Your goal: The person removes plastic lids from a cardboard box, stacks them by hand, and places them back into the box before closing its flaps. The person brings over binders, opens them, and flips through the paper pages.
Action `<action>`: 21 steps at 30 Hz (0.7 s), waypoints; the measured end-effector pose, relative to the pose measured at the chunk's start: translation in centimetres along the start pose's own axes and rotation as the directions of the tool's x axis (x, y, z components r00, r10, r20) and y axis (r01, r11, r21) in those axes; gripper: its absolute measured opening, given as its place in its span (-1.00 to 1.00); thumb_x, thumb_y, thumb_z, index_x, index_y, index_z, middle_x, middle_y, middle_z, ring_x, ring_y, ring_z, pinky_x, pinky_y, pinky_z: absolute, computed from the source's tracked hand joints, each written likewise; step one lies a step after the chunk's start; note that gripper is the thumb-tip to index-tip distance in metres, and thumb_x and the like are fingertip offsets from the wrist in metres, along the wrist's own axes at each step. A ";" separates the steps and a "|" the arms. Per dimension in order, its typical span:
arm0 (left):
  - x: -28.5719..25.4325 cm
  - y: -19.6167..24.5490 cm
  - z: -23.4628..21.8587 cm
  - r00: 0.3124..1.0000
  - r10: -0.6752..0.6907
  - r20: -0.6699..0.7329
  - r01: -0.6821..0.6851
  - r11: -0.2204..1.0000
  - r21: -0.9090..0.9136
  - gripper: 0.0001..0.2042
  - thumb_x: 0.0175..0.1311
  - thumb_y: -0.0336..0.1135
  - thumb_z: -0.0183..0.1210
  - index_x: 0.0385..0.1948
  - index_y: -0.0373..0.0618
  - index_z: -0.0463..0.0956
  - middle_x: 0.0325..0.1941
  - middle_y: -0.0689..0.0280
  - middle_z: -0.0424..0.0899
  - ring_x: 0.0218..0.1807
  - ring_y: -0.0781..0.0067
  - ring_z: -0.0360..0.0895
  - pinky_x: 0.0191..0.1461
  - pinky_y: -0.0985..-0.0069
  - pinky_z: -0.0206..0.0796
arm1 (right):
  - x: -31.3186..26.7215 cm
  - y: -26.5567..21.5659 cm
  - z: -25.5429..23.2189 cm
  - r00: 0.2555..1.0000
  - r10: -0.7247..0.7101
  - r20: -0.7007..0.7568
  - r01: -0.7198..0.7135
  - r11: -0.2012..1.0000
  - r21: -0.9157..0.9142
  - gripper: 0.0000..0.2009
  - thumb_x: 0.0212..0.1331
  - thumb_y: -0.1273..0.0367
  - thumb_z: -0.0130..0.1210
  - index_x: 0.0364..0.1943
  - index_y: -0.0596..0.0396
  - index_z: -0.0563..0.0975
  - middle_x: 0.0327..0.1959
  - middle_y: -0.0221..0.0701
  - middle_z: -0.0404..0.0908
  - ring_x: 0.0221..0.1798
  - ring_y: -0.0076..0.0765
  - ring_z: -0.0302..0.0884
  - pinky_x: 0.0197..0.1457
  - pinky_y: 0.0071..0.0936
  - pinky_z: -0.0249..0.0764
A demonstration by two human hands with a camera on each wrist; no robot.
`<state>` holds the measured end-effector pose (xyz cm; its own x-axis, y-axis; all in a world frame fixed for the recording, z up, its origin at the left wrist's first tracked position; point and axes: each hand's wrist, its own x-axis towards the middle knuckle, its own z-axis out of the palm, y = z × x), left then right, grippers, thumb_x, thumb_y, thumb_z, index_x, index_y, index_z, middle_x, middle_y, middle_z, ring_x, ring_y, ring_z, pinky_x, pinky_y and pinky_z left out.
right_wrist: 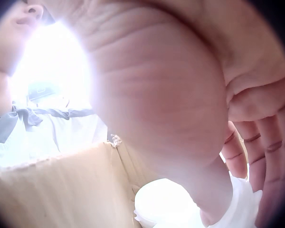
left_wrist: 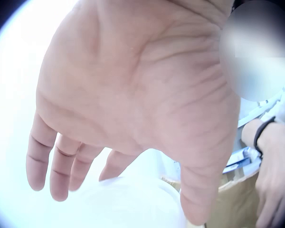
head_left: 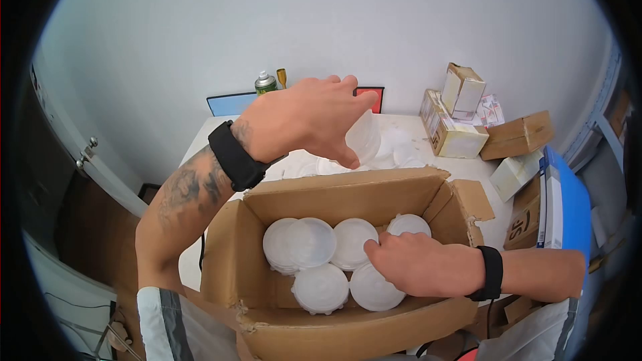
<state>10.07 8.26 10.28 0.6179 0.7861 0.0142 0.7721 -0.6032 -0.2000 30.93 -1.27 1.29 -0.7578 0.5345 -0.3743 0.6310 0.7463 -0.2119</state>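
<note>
My left hand (head_left: 307, 117) is raised beyond the box's back edge, thumb and fingers spread round a tilted translucent round lid (head_left: 363, 137). In the left wrist view the palm (left_wrist: 133, 90) is above the lid's pale curved edge (left_wrist: 137, 202). Down in the cardboard box (head_left: 314, 194), my right hand (head_left: 424, 264) grips a stack of round white lids (head_left: 374, 291) at the front right. The right wrist view shows white lid edges (right_wrist: 240, 204) between thumb and fingers. Several other lid stacks (head_left: 321, 289) stand in the box.
More translucent lids (head_left: 401, 150) lie on the white table (head_left: 207, 134) behind the box. Small cartons (head_left: 461, 93) are piled at the back right, with a blue panel (head_left: 568, 207) further right. A spray can (head_left: 265, 82) and framed pictures (head_left: 231, 104) stand by the wall.
</note>
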 end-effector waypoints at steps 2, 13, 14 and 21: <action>0.2 0.1 1.0 0.996 -0.027 -0.083 0.026 1.000 -0.013 -0.14 -0.03 -0.06 0.55 0.31 -0.24 0.32 0.21 0.04 0.48 0.13 -0.05 0.53 0.11 0.17 0.47 | 0.0 0.5 -0.3 0.998 -0.067 -0.008 0.067 0.997 0.048 -0.69 0.07 0.57 0.27 -0.14 0.34 0.40 -0.18 0.08 0.60 -0.18 0.29 0.68 -0.20 -0.01 0.64; -10.1 5.1 7.5 0.901 0.245 0.359 -0.220 0.969 -0.110 -0.25 0.07 -0.06 0.51 0.27 -0.16 0.36 0.03 0.13 0.53 0.04 0.11 0.58 -0.07 0.22 0.51 | -1.6 2.8 -8.3 0.994 0.060 0.095 -0.096 0.891 0.444 -0.66 0.18 0.42 0.30 -0.03 0.22 0.45 -0.36 -0.30 0.57 -0.28 -0.25 0.61 -0.21 -0.28 0.53; -10.6 5.2 8.2 0.912 0.229 0.340 -0.242 0.970 -0.003 -0.14 0.03 -0.03 0.53 0.37 -0.14 0.30 0.08 0.13 0.53 0.05 0.13 0.58 -0.06 0.23 0.52 | -2.1 3.1 -9.8 0.990 0.116 0.083 -0.142 0.817 0.559 -0.67 0.20 0.41 0.31 -0.03 0.22 0.46 -0.36 -0.38 0.56 -0.36 -0.43 0.58 -0.33 -0.40 0.54; -11.1 6.4 10.2 0.952 0.162 0.259 -0.203 0.969 0.139 -0.11 0.00 -0.18 0.47 0.45 -0.06 0.24 0.05 0.10 0.50 -0.15 0.15 0.62 -0.27 0.26 0.53 | 0.0 9.8 -13.2 0.904 0.256 -0.343 0.076 0.692 0.717 -0.60 0.24 0.33 0.33 0.02 0.25 0.43 -0.32 -0.36 0.61 -0.39 -0.47 0.67 -0.44 -0.55 0.65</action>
<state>6.64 -3.00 -1.18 0.6748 0.6859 -0.2725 0.6025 -0.7251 -0.3334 34.92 11.28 11.14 -0.5800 0.8103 -0.0833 0.4988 0.2725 -0.8228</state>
